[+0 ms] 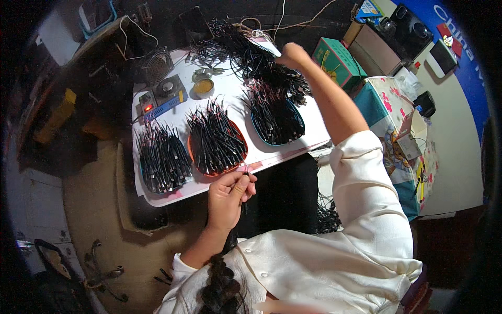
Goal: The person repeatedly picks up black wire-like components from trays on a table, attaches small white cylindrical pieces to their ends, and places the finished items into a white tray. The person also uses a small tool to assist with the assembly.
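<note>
By the front of the white table (261, 153), the left hand (229, 198) pinches a thin black cable (246, 173) with pinkish wire tips. Farther right, the right hand (294, 55) is near a cable pile (256, 60); I can't tell its grip.

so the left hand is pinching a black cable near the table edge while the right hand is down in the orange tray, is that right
Not quite: the right hand isn't in the orange tray. The head view shows it at the far side of the table, beside the pile of black cables. The left hand is indeed pinching a black cable near the table edge.
</note>
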`<state>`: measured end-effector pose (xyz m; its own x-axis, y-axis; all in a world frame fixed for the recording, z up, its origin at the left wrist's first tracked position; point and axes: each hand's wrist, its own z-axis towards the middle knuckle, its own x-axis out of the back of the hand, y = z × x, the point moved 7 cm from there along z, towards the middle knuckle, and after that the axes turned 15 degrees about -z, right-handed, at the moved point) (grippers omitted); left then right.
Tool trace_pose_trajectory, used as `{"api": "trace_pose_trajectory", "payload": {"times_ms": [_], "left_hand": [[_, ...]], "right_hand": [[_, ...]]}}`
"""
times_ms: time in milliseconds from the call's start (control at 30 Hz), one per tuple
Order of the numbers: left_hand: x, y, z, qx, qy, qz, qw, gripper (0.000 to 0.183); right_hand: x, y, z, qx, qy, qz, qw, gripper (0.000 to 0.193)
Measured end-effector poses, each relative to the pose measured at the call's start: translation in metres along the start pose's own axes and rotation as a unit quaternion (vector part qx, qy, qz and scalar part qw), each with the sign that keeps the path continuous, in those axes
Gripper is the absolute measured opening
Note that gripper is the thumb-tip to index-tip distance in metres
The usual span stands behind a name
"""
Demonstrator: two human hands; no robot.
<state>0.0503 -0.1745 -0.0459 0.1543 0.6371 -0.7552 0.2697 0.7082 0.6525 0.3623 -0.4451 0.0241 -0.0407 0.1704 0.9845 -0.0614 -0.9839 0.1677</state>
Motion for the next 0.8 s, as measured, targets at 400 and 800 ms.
{"api": "trace_pose_trajectory", "payload": {"times_ms": [400,800], "left_hand": [[-0.045,0.001,0.013,0.02,-0.047,-0.169,0.984,0.018],[-0.123,0.019,-0.03,-0.05,-0.343,0.041,0.937,0.016]], "right_hand": [[0.072,-0.039,-0.267,0.205,-0.077,0.724,0.654,0.017],[-0.056,-0.097,-0.406,0.16,-0.032,0.444,0.881,0.018]]}}
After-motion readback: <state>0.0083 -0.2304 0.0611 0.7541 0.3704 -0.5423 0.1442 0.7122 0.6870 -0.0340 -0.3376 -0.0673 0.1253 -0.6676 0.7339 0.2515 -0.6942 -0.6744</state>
